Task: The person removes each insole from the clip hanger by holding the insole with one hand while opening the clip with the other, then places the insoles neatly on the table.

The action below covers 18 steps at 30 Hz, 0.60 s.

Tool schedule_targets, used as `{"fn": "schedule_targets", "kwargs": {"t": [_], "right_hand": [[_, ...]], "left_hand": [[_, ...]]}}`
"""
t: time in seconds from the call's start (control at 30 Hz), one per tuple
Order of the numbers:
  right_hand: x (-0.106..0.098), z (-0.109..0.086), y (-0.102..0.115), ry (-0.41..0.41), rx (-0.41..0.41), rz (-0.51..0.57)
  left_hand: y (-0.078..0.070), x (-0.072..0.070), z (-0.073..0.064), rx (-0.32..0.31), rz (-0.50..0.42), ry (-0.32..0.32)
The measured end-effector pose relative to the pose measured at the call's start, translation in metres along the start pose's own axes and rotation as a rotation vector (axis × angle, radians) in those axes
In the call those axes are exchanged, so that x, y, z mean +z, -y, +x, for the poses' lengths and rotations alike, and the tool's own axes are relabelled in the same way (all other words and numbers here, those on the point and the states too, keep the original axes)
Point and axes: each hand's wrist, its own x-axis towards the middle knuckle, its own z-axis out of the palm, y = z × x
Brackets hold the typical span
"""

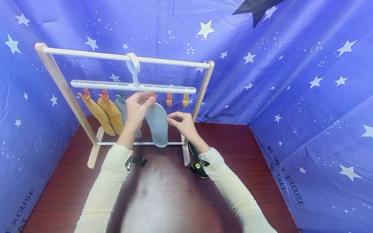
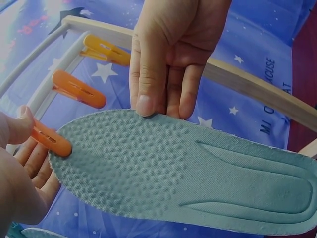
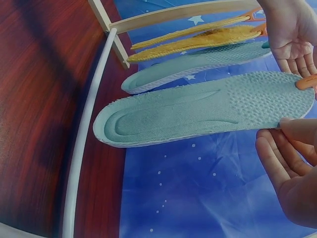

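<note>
A light blue-green insole (image 1: pixel 158 126) with a bumpy front hangs toe up from an orange clip (image 2: pixel 55 141) on the white hanger (image 1: pixel 107 85). My left hand (image 1: pixel 137 108) pinches that clip's upper end, thumb in front and fingers behind. With thumb and fingers, my right hand (image 1: pixel 183 123) pinches the insole's right edge near the toe. Left of it, a second blue-green insole (image 3: pixel 183 69) hangs from a green clip (image 1: pixel 120 97), partly hidden by my left hand. Two yellow fuzzy insoles (image 1: pixel 100 116) hang from orange clips farther left.
Another orange clip (image 1: pixel 169 99) and a yellow clip (image 1: pixel 185 100) hang bare at the hanger's right end. The hanger hooks over the top bar of a wooden rack (image 1: pixel 204 87). A black insole-shaped item (image 1: pixel 201 173) lies on the table (image 1: pixel 233 155) under my right wrist.
</note>
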Motion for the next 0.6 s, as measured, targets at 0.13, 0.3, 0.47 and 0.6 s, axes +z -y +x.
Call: {"fn": "schedule_targets", "kwargs": {"t": [0.13,0.3,0.47,0.6], "right_hand": [[-0.0004,0.0002,0.0003,0.013,0.011,-0.006],[-0.0001,-0.0004,-0.0001,0.01,0.015,-0.002],[-0.0003,-0.0013,-0.0021,-0.003,0.015,0.006],[-0.0001,-0.0016,-0.0039,-0.005,0.014,0.003]], "left_hand": [[0.0005,0.0009,0.0006,0.005,-0.009,-0.006],[0.0018,0.0012,0.0012,0.013,-0.005,-0.018],[0.0019,0.0017,0.0013,0.013,-0.007,-0.026],[0.002,0.0022,0.0013,0.013,-0.008,-0.027]]}}
